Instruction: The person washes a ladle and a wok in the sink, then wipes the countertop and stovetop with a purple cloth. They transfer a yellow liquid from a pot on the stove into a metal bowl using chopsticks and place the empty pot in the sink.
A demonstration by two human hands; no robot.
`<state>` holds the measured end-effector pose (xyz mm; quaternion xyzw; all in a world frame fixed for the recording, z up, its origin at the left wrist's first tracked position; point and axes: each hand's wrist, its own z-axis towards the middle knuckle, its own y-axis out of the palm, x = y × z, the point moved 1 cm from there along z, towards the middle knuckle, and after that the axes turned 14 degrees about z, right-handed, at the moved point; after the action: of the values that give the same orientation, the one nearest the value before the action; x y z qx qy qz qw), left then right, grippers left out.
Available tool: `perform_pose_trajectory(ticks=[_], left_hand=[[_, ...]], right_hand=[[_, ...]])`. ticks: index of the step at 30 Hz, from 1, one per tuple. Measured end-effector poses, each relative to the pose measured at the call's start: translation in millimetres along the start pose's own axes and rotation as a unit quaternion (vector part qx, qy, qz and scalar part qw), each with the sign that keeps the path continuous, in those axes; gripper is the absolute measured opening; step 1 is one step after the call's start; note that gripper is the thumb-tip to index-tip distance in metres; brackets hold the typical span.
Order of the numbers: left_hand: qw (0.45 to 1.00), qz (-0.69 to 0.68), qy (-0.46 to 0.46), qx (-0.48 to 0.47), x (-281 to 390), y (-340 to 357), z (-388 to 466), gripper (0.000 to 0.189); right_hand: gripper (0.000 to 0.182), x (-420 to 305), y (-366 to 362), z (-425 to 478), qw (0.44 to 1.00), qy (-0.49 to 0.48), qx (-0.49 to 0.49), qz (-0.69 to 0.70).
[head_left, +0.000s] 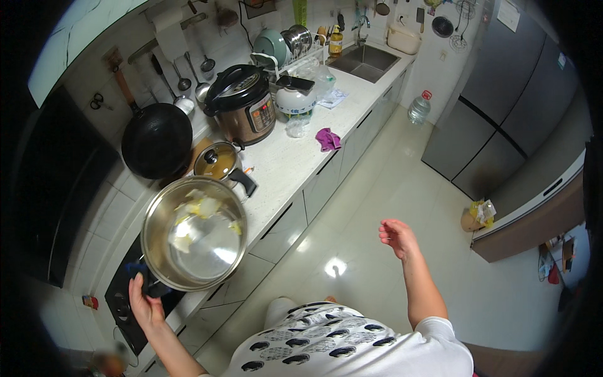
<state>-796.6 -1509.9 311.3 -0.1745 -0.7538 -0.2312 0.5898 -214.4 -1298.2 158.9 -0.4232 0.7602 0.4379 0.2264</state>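
Observation:
My left hand point(146, 301) grips the dark side handle of a wide stainless steel pot point(221, 268). The pot is held up near the counter's front edge and tilted, so I look into its shiny inside. Several pale yellow and white food pieces point(200, 207), perhaps cabbage leaves, cling to its bottom and wall. Over the floor, well away from the counter, my right hand point(396, 238) holds nothing, its fingers loosely curled. Partly behind the pot stands a small lidded saucepan point(217, 162) with a glass lid and black handle.
A black cooktop point(120, 301) lies under the left hand. Along the white counter point(278, 172) stand an electric pressure cooker point(242, 106), a bowl point(296, 101) with a phone point(295, 83) on top, a purple cloth point(328, 140) and a sink point(365, 61). A wok point(158, 141) hangs on the wall.

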Motion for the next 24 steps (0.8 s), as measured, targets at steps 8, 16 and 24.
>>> perform_pose_trajectory(ticks=[8,16,24], left_hand=[[0.981,-0.009,-0.018,-0.193,-56,213,-1,0.025],[0.96,-0.02,-0.031,-0.277,-91,399,22,0.018],[0.974,0.009,-0.004,-0.226,-73,502,40,0.021]], right_hand=[[0.013,-62,-57,71,0.998,-0.049,0.024,0.041],[0.013,-158,-65,199,0.998,-0.053,0.022,0.001],[0.015,-297,11,368,0.989,-0.086,-0.055,-0.108]])
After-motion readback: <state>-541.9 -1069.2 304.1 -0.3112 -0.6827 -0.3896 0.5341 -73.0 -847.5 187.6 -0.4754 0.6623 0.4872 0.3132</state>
